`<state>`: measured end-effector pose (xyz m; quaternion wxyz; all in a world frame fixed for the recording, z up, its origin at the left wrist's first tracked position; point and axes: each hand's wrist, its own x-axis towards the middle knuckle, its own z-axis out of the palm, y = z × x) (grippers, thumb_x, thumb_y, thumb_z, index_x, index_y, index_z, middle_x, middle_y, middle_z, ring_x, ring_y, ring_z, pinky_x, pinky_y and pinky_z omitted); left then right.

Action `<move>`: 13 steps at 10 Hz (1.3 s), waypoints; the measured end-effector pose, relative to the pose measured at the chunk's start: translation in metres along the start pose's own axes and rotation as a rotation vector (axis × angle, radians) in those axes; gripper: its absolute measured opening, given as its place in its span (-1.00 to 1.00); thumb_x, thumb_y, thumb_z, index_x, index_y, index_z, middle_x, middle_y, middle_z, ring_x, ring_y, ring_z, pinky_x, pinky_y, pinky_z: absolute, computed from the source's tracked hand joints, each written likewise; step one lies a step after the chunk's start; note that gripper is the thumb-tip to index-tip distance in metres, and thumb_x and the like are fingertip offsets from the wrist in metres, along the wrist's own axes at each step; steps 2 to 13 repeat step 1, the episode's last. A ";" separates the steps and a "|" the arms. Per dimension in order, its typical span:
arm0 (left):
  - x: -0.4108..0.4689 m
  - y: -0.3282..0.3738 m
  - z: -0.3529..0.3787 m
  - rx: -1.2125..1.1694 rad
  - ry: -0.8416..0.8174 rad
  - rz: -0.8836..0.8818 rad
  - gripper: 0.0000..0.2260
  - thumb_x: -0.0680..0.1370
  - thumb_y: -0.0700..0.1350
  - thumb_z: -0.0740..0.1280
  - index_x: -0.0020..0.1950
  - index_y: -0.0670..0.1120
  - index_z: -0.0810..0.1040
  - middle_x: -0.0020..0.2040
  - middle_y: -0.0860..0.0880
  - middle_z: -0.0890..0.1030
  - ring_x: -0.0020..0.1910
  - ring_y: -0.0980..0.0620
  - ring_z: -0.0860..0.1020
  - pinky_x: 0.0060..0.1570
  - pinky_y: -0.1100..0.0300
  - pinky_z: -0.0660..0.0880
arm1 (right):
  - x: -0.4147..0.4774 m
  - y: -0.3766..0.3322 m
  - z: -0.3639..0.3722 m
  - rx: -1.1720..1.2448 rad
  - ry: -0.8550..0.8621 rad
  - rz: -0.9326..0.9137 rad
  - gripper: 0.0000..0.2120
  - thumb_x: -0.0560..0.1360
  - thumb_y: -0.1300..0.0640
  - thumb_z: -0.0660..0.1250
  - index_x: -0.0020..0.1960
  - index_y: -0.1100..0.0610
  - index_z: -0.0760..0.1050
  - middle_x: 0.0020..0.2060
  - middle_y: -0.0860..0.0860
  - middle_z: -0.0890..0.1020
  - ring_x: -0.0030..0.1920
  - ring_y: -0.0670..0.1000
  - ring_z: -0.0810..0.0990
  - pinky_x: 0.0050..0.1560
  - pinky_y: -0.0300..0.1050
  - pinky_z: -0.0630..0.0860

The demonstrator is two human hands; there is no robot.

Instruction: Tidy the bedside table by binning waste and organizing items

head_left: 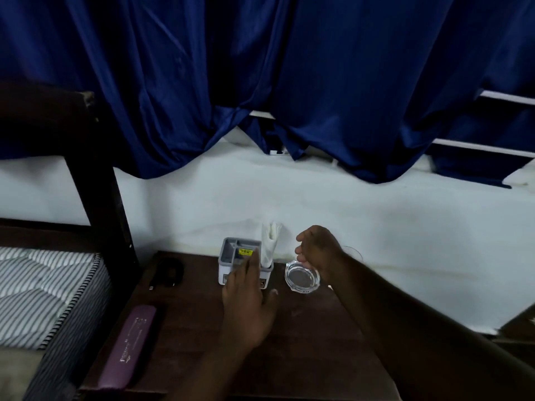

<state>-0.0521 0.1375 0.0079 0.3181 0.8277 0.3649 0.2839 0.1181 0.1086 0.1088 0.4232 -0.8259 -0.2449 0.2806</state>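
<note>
From my end, the left hand (246, 302) lies flat with its fingers straight, the tips at the front of the grey organizer (231, 250). Just past them is a yellow label (245, 252), its dark print too blurred to read. White tissue (269, 244) stands in the organizer's end nearer the right hand (317, 250), which hovers over the glass ashtray (302, 275), fingers curled. I cannot tell whether they hold anything. Left of the left hand, on the table (304, 328), lie a black object (169, 272) and a purple case (130, 345), its pale lettering illegible.
</note>
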 end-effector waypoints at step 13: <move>-0.016 0.013 -0.011 -0.041 -0.023 0.004 -0.25 0.59 0.01 0.38 0.68 0.02 0.07 0.67 0.00 0.16 0.64 -0.08 0.11 0.52 0.04 0.10 | -0.020 0.008 -0.007 -0.033 0.054 -0.042 -0.82 0.53 0.38 0.16 -0.15 0.17 0.42 -0.23 0.20 0.51 -0.24 0.13 0.51 -0.22 0.04 0.46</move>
